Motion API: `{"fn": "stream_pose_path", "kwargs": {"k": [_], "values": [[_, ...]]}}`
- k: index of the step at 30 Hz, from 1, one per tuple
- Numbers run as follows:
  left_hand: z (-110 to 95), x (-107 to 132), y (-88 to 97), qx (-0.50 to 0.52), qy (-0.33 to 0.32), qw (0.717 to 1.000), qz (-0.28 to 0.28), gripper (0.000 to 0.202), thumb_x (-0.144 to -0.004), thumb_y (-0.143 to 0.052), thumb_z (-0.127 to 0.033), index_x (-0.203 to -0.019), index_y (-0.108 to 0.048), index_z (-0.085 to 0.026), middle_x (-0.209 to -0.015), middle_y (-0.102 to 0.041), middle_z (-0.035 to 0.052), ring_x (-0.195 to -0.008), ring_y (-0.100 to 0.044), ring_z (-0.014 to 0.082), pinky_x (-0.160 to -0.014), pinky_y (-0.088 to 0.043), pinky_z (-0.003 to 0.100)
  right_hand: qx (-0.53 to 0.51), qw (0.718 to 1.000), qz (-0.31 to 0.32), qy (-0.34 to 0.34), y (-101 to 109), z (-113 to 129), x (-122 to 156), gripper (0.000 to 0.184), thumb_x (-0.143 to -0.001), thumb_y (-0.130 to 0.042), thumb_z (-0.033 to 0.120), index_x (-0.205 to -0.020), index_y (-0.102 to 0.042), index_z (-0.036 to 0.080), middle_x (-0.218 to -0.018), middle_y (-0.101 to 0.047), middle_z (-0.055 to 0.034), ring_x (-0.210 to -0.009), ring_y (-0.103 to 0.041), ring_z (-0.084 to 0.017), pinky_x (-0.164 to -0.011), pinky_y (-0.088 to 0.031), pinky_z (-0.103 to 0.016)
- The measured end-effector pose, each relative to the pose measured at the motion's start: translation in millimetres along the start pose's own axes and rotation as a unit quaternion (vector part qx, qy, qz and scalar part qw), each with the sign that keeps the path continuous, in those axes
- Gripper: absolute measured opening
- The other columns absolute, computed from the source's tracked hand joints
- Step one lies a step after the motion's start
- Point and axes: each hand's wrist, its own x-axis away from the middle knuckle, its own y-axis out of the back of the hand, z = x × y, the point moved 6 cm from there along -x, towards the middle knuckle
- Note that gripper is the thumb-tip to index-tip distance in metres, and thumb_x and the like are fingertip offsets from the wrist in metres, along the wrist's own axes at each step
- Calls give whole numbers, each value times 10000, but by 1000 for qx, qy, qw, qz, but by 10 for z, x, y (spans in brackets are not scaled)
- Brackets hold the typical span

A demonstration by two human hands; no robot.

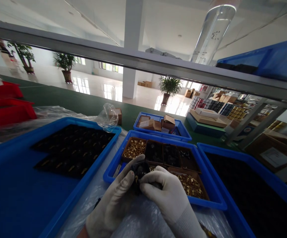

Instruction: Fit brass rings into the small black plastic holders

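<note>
My left hand [115, 201], in a white glove, holds a small black plastic part [141, 168] between its thumb and fingers. A bit of gold-coloured metal [136, 178] shows on the part near the thumb. My right hand [173, 195], gloved too, has its thumb and forefinger pinched against the part's right edge; what they grip is hidden. Something dark shows under the right fingers. Behind the hands is a blue tray [111, 170] with cardboard boxes of small brass pieces [134, 148] and black parts [154, 151]. More brass pieces [190, 185] lie at the right.
At left a large blue tray [21, 201] holds rows of black parts [71, 148] with gold-coloured bits. Another blue tray [207, 148] of dark contents stands at right. Farther back are a blue tray [137, 124] with small cartons and red bins [9, 114]. A shelf rail [108, 58] crosses above.
</note>
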Motion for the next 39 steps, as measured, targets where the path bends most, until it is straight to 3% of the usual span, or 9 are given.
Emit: {"fn": "stream_pose_path", "kwargs": {"k": [11, 15, 20, 26, 31, 35, 39], "values": [[-26, 33, -31, -43, 2, 999, 21, 387, -1041, -606, -339, -1424, -661, -328, -1361, -732, 73, -1341, -617, 278, -1133, -491, 371, -27, 1000, -4, -4, -23, -49, -17, 94, -794, -734, 190, -770, -811, 238, -835, -670, 7, -785, -668, -153, -703, -486, -256], [-59, 34, -27, -87, -10, 996, 11, 423, -996, -694, -358, -1415, -669, -304, -1386, -722, 74, -1358, -604, 283, -1091, -515, 315, -24, 1000, -16, -1, -34, -62, -22, 82, -790, -732, 176, -747, -779, 227, -850, -676, 7, -803, -670, -155, -718, -485, -257], [2, -48, 56, 1, -1, 1000, 3, 390, -1019, -662, -365, -1404, -679, -310, -1322, -757, 53, -1365, -605, 257, -1135, -501, 328, -30, 999, -27, 13, -62, -40, -15, 99, -841, -707, 197, -805, -791, 237, -875, -675, 3, -834, -671, -160, -738, -488, -264], [22, -142, 113, 103, -7, 995, -13, 291, -1045, -614, -343, -1290, -758, -278, -1271, -785, 42, -1389, -588, 237, -1254, -399, 392, 87, 982, -83, 146, -110, 91, 61, 223, -942, -620, 202, -978, -816, 301, -862, -641, -17, -845, -611, -191, -760, -452, -323], [30, -142, 76, 122, 7, 992, 13, 296, -1043, -623, -350, -1301, -750, -277, -1273, -785, 39, -1379, -602, 234, -1258, -397, 401, 189, 946, -123, 231, -132, 198, 154, 207, -992, -569, 190, -920, -750, 259, -849, -599, -37, -844, -552, -216, -755, -430, -365], [56, -145, 94, 136, 19, 990, -8, 260, -1030, -648, -324, -1238, -782, -242, -1184, -815, 44, -1355, -624, 228, -1254, -402, 384, 194, 941, -179, 211, -50, 179, 174, 228, -973, -591, 201, -1119, -741, 292, -1031, -612, -68, -982, -579, -250, -841, -491, -412], [71, -163, 127, 140, 41, 988, -41, 327, -1084, -535, -330, -1289, -748, -192, -1194, -810, 73, -1341, -639, 235, -1227, -446, 389, 223, 937, -173, 204, -66, 135, 148, 253, -959, -614, 199, -1157, -733, 303, -1249, -589, -92, -1131, -560, -295, -953, -484, -499]]}}
